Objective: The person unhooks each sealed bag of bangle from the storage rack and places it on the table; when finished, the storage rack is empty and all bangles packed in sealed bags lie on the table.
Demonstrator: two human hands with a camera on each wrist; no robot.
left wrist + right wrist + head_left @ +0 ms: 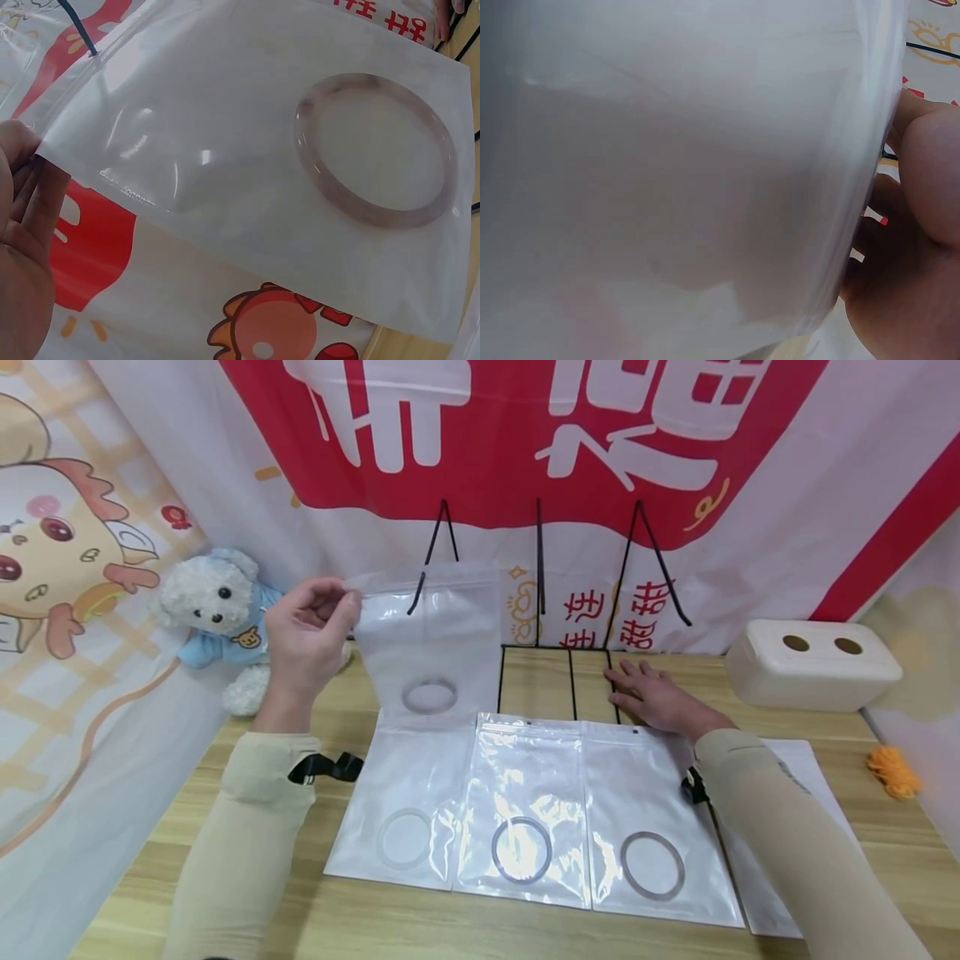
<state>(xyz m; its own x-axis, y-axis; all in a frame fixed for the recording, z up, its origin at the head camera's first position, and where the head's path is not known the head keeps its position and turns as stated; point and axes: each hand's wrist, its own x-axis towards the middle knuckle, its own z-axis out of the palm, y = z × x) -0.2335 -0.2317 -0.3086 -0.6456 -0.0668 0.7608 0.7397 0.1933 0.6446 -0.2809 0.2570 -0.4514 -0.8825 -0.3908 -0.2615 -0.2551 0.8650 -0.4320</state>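
Note:
My left hand [309, 625] pinches the upper left corner of a clear zip bag [427, 635], which hangs upright with a pale mauve bangle [319, 180] at its bottom. A black hook of a wire rack [573, 693] crosses the bag's top, its tip showing in front. My right hand [651, 693] reaches to the rack's base, fingers extended over a black wire. In the right wrist view, a blurred plastic bag [705, 165] fills most of the picture and partly hides the fingers.
Several zip bags lie in front on the wooden table [375, 922], with a white bangle [405, 838], a purple-grey bangle [521, 850] and a brownish bangle [652, 866] in them. A teddy bear [225, 602] sits left; a white box [813, 664] and orange yarn [894, 771] stand right.

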